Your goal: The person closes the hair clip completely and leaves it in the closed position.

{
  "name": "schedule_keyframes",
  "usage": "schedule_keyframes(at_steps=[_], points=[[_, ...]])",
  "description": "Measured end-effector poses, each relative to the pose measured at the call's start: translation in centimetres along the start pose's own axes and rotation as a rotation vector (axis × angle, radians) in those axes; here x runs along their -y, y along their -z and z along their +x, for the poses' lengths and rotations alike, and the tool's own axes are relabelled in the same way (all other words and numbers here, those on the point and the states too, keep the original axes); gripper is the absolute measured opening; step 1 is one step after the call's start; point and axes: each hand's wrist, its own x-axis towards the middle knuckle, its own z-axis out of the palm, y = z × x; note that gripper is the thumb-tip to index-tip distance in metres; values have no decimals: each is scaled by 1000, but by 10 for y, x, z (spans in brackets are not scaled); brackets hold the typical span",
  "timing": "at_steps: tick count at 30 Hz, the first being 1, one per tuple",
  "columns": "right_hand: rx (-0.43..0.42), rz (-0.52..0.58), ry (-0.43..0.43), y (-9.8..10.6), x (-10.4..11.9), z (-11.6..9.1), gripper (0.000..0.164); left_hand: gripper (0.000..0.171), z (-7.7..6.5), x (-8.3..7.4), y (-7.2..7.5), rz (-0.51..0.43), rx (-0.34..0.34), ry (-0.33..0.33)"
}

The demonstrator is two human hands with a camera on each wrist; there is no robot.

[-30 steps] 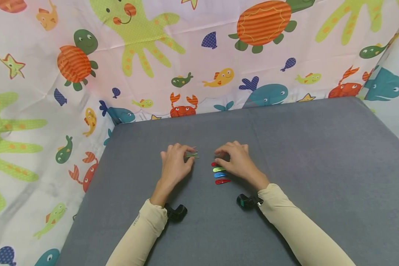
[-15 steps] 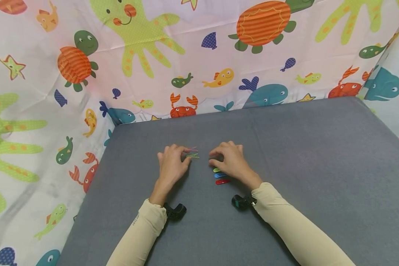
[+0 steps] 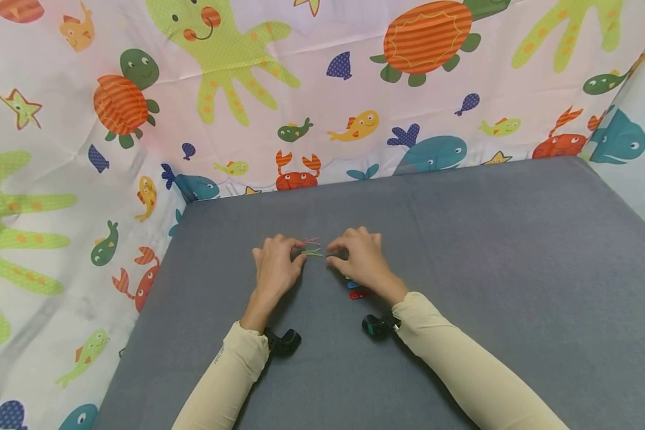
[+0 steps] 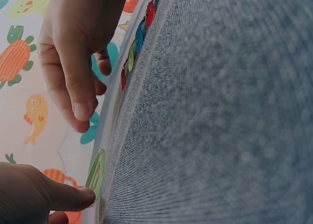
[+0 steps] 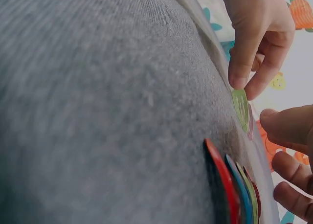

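A green snap hair clip [image 3: 313, 253] projects from between the thumb and forefinger of my left hand [image 3: 277, 264], which pinches its end. Close behind it lies a pink hair clip [image 3: 311, 241], right at the forefinger. My right hand [image 3: 361, 258] hovers just to the right with thumb and fingers parted and nothing between them. Under and in front of that hand is a row of clips: a red clip [image 5: 224, 180], a blue clip [image 5: 240, 187], a second green clip [image 4: 131, 56] and another red clip [image 4: 123, 78]. In the head view my right hand hides part of this row.
The grey cloth-covered table [image 3: 494, 257] spreads around both hands. A curtain [image 3: 344, 89] printed with sea animals rises along its back, left and right edges. A black wrist camera [image 3: 283, 342] sits below my left wrist, another black camera [image 3: 378, 326] below my right.
My right hand has moved left toward the green clip, covering more of the row. My left hand has drawn slightly left, so more of the green and pink clips shows.
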Motion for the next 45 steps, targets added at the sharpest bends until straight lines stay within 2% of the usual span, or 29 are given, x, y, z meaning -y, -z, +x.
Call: schedule_keyframes(at_steps=[12,45], points=[[78,25,-70,0,5,9,21,17,0,0,-1,13,2,18],[78,-95,-134,-14,9,22,15,14,1,1,-4,27,-4,26]])
